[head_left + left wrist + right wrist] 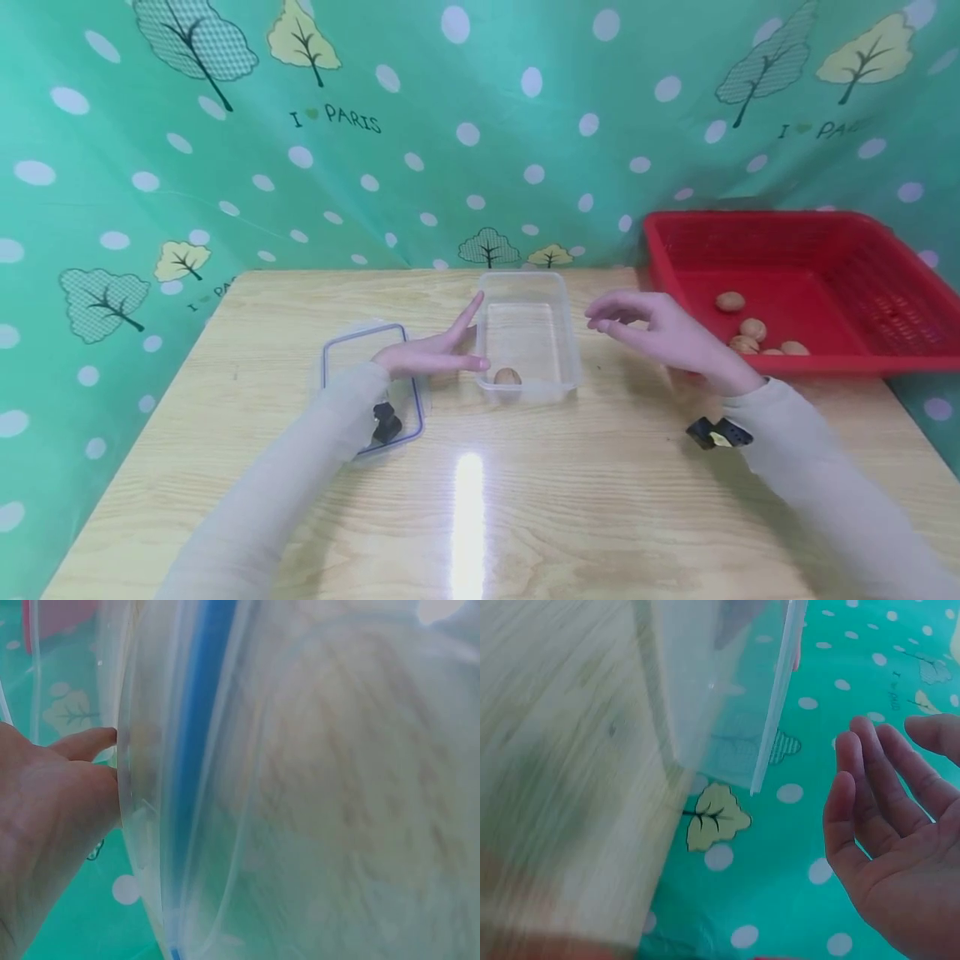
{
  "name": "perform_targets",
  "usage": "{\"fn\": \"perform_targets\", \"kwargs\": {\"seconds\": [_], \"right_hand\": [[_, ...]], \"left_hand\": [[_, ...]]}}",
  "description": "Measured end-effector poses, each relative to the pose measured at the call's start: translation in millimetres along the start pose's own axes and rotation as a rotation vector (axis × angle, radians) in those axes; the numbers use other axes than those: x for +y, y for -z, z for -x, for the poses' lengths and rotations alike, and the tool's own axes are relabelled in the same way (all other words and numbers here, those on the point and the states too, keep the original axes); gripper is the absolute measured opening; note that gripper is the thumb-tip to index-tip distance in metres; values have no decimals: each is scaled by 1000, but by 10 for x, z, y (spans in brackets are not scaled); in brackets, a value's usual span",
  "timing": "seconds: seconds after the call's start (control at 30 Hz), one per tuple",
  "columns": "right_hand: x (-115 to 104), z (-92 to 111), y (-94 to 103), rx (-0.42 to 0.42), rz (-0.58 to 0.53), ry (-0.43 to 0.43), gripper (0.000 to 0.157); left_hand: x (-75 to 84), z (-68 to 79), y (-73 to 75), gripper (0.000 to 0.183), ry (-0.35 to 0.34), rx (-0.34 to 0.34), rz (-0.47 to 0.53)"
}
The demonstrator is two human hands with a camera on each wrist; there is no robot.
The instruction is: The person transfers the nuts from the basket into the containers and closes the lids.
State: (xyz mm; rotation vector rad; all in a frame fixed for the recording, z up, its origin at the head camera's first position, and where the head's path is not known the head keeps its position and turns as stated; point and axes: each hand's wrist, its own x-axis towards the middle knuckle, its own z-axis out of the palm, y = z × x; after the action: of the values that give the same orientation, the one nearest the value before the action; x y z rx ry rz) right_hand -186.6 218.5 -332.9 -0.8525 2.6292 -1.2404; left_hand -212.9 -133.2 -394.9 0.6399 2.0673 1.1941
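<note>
A clear rectangular plastic container rests on the table with one walnut inside, at its near end. At its left side is my left hand, thumb and fingers spread, the fingertips right at the rim. Under the left forearm lies a clear lid with a blue seal; the seal also fills much of the left wrist view. My right hand hovers between the container and a red basket, its fingers loosely bent and holding nothing. In the right wrist view its palm shows bare, apart from the container's wall.
The red basket stands at the right, with several walnuts in it. A green patterned cloth hangs behind the wooden table. Light glares off the tabletop in front of the container.
</note>
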Motion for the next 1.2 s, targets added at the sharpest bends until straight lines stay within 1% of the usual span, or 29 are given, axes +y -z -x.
{"fn": "perform_targets", "kwargs": {"seconds": [0.1, 0.17, 0.23, 0.33, 0.37, 0.47, 0.6, 0.83, 1.0, 1.13, 1.2], "right_hand": [[33, 56, 94, 8, 27, -6, 27], [46, 99, 158, 28, 25, -30, 30], [54, 146, 224, 55, 34, -60, 33], [65, 225, 320, 114, 45, -129, 38], [75, 248, 348, 130, 49, -142, 37], [117, 306, 416, 176, 60, -186, 38], [197, 348, 471, 210, 61, -233, 39], [261, 446, 551, 230, 71, -230, 36], [330, 468, 621, 237, 89, -233, 37], [411, 508, 687, 240, 113, -256, 40], [446, 534, 718, 239, 120, -266, 39]], "left_hand": [[2, -2, -6, 103, -7, 1, 4], [-7, -3, -16, 104, -15, -2, -3], [-12, -20, -24, 105, -36, -3, -18], [-10, -39, -37, 106, -57, -16, -27], [-9, -47, -39, 106, -59, -14, -31], [-1, -42, -39, 105, -43, -14, -19], [-3, -22, -24, 104, -29, -10, -11], [-3, -14, -47, 104, -49, -11, -36], [9, -22, -51, 104, -47, -10, -55], [2, -25, -55, 105, -45, -6, -76], [1, -29, -56, 105, -54, -6, -81]]}}
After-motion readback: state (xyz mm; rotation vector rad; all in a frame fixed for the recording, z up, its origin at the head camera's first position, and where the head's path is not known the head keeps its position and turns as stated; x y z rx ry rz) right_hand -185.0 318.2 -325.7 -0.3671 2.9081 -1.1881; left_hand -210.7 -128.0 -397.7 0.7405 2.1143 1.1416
